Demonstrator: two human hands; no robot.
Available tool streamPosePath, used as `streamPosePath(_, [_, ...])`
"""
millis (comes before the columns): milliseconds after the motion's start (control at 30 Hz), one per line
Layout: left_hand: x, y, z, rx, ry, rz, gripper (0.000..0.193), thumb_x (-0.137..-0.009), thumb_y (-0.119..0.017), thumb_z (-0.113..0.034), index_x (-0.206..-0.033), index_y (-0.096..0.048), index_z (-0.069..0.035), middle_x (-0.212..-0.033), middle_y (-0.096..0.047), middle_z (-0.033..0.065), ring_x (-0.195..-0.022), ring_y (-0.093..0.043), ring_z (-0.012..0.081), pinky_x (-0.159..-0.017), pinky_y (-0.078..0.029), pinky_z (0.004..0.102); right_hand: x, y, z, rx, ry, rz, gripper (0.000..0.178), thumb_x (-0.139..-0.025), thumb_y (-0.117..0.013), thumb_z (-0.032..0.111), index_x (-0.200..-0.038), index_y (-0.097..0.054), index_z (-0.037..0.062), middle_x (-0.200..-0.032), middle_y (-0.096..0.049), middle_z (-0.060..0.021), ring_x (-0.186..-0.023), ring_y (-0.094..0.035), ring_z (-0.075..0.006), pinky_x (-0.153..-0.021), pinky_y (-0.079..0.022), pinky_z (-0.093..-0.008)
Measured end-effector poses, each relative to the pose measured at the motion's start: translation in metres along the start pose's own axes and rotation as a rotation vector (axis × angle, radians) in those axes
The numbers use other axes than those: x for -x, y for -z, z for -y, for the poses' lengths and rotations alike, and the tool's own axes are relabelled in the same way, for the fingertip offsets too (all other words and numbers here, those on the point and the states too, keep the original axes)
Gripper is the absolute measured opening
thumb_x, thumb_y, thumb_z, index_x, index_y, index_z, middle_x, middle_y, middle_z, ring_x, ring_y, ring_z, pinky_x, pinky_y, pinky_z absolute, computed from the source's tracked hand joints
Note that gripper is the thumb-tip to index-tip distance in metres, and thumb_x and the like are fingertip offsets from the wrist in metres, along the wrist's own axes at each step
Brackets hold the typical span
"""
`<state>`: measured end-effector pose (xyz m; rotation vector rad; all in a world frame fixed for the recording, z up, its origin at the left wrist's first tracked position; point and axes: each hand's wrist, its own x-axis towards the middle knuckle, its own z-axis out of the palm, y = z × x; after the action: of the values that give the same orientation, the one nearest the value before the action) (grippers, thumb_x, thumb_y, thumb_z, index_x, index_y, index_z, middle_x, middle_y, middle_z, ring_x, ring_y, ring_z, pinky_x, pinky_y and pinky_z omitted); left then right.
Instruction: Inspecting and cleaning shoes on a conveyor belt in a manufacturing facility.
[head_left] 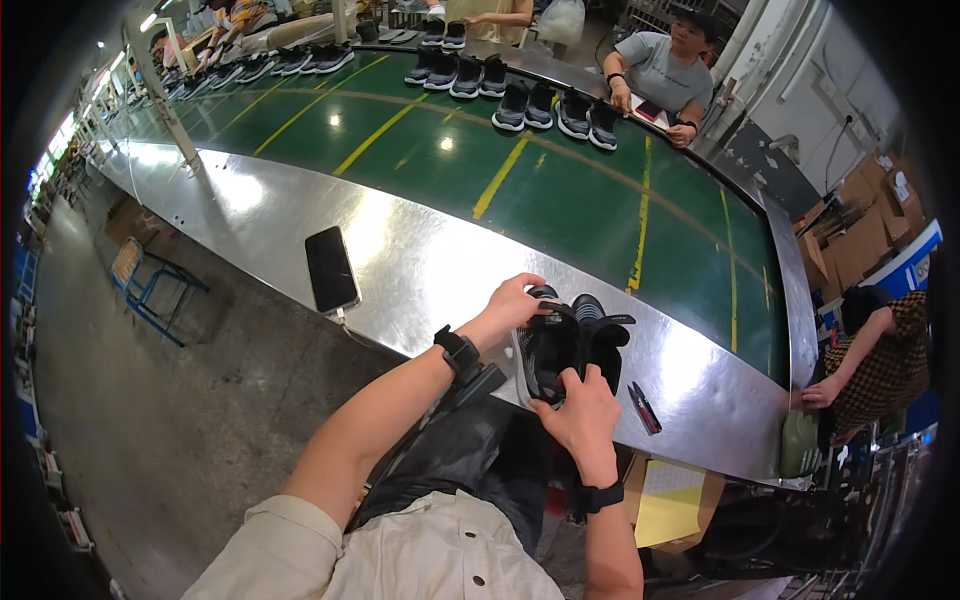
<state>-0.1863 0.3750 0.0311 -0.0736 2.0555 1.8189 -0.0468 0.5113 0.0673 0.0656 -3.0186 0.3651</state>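
Observation:
A pair of black shoes stands side by side on the metal table edge (pixel 680 375) in front of me. My left hand (pixel 517 302) closes over the front of the left black shoe (pixel 541 352), by its strap or tongue. My right hand (pixel 583 412) pinches the heel collar of that shoe, thumb and fingers bent around the rim. Beside it, the right black shoe (pixel 606 350) has its tongue folded out. To the right of the pair lie small dark snips with red parts (pixel 644 408).
A phone (pixel 332 268) with a cable lies on the metal surface at left. Beyond runs a green conveyor belt (pixel 430 175) with several dark shoes along its far side. A person (pixel 660 75) sits across; another person (pixel 865 360) touches a green shoe (pixel 800 445) at right.

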Motion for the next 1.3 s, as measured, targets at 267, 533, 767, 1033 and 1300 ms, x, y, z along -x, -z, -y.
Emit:
streamPosePath(267, [-0.002,0.002,0.008,0.086,-0.083,0.087,0.039,-0.082,-0.058,-0.004,-0.12,-0.05,-0.009,-0.08,-0.064,0.0025,-0.068,-0.056,0.008,-0.057,-0.044,0.0223,0.0,0.002,0.0,-0.025,-0.006,0.0,0.04,-0.057,-0.078,0.029,-0.083,-0.057,0.0068,-0.088,-0.049,-0.0129,-0.081,-0.055,-0.0311,-0.063,-0.047,-0.0412])
streamPosePath(533, [-0.003,0.001,0.009,0.109,-0.085,0.089,0.042,-0.08,-0.065,-0.008,-0.119,-0.051,-0.01,-0.078,-0.065,0.0005,-0.066,-0.056,0.0076,-0.058,-0.044,0.0217,0.0,0.001,-0.001,-0.044,-0.002,-0.01,0.038,-0.058,-0.078,0.027,-0.081,-0.057,0.0064,-0.089,-0.049,-0.0132,-0.082,-0.055,-0.0312,-0.063,-0.048,-0.0412])
streamPosePath(767, [0.0,0.001,0.015,0.02,-0.087,0.051,0.04,-0.08,-0.065,-0.009,-0.118,-0.052,-0.008,-0.082,-0.065,0.0022,-0.07,-0.057,0.0086,-0.061,-0.045,0.0232,0.0,0.0,0.0,-0.05,-0.003,-0.02,0.038,-0.057,-0.078,0.027,-0.08,-0.056,0.0063,-0.087,-0.049,-0.0135,-0.082,-0.055,-0.0314,-0.064,-0.048,-0.0411])
streamPosePath(1033, [0.02,-0.022,0.025,-0.271,-0.5,-0.12,0.035,-0.081,-0.064,-0.023,-0.109,-0.056,-0.003,-0.088,-0.066,0.0098,-0.081,-0.062,0.0169,-0.07,-0.048,0.0282,0.0,-0.001,-0.006,-0.056,0.012,-0.041,0.037,-0.058,-0.078,0.027,-0.079,-0.056,0.0064,-0.087,-0.049,-0.0141,-0.081,-0.055,-0.0321,-0.064,-0.048,-0.0413])
streamPosePath(1300, [0.054,-0.004,0.037,0.301,-0.31,-0.347,0.026,-0.088,-0.054,-0.017,-0.111,-0.055,-0.005,-0.088,-0.063,0.0056,-0.075,-0.053,0.0095,-0.067,-0.046,0.023,0.009,0.009,-0.057,-0.702,-0.248,-0.065,0.043,-0.062,-0.077,0.036,-0.09,-0.062,0.0066,-0.087,-0.061,-0.0125,-0.073,-0.059,-0.0211,-0.056,-0.046,-0.0354])
